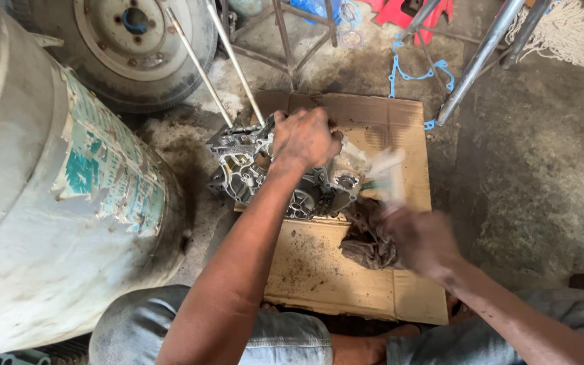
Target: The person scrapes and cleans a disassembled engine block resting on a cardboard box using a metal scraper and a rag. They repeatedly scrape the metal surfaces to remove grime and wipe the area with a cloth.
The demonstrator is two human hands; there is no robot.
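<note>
The left hand (303,137) is laid on top of a grey metal engine case (275,177), with the fingers curled over its far edge. The right hand (419,238) is blurred; a pale brush-like tool (384,177) seems to be held in it, but how tightly the grip is closed cannot be told. A dark rag (368,240) is seen just under that hand, touching the case at its 4 o'clock side.

The case is set on a flat sheet of cardboard (346,280) on the floor, near the sheet's 10 o'clock corner. Its long side is stretched from 9 o'clock to 3 o'clock. Bare cardboard is left open at 6 o'clock. A big white drum (49,203) is found close at 9 o'clock, a tyre (130,47) at 11 o'clock, and thin metal rods (228,67) at 12 o'clock.
</note>
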